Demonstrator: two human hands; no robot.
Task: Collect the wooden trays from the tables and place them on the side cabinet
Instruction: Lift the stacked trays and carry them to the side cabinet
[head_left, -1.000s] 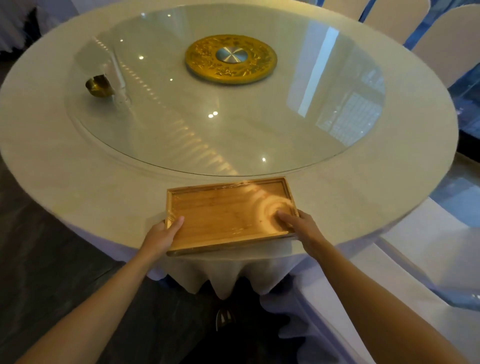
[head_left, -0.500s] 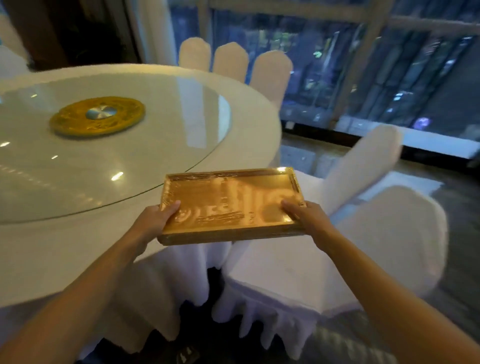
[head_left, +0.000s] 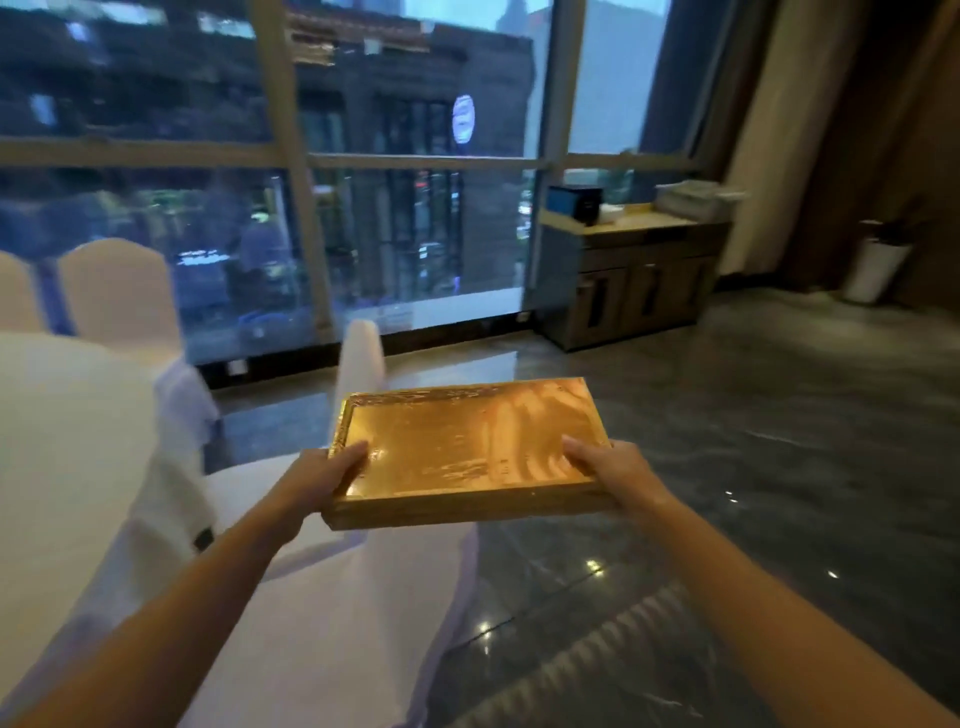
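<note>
A rectangular wooden tray (head_left: 467, 447) is held level in the air in front of me, above a white-covered chair and the dark floor. My left hand (head_left: 327, 473) grips its near left corner, thumb inside the rim. My right hand (head_left: 613, 467) grips its near right corner the same way. The tray is empty. The side cabinet (head_left: 639, 270) stands against the window at the far right, well ahead of the tray.
The white-clothed table edge (head_left: 62, 467) lies at my left, with white-covered chairs (head_left: 332, 597) below the tray and behind the table. On the cabinet top sit a dark box (head_left: 576, 200) and a pale stack (head_left: 691, 197). A white bin (head_left: 875, 270) stands by the curtain.
The tray was lifted off the round table and carried rightward as I turned. The table has slid to the left edge and the side cabinet has come into view.
</note>
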